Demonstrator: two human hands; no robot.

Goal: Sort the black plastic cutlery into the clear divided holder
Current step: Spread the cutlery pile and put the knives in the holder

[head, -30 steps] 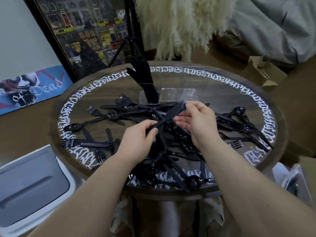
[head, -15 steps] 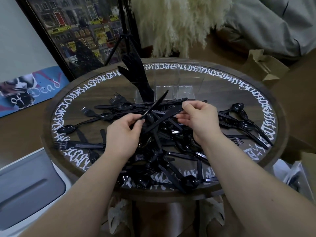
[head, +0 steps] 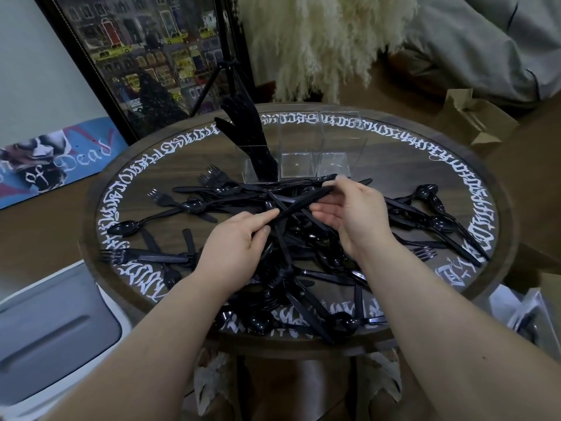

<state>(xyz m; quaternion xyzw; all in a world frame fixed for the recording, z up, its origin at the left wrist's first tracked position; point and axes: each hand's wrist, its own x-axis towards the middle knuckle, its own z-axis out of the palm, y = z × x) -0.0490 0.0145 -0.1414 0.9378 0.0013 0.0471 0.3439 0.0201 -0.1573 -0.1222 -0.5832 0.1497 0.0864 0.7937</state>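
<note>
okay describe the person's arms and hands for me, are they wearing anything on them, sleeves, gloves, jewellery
Both forearms are bare up to the frame's edge: no sleeves show. The left hand and right hand wear no gloves, and no rings, watch or bracelets are visible. A small dark mark sits on the right forearm.

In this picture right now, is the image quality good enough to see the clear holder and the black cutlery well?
Head view: dim, flat light, so the black cutlery pile merges into one dark mass; the clear holder shows mainly by its edges and faint glare; the round table looks bent by the wide-angle lens; the right hand fingertips are slightly blurred.
</note>
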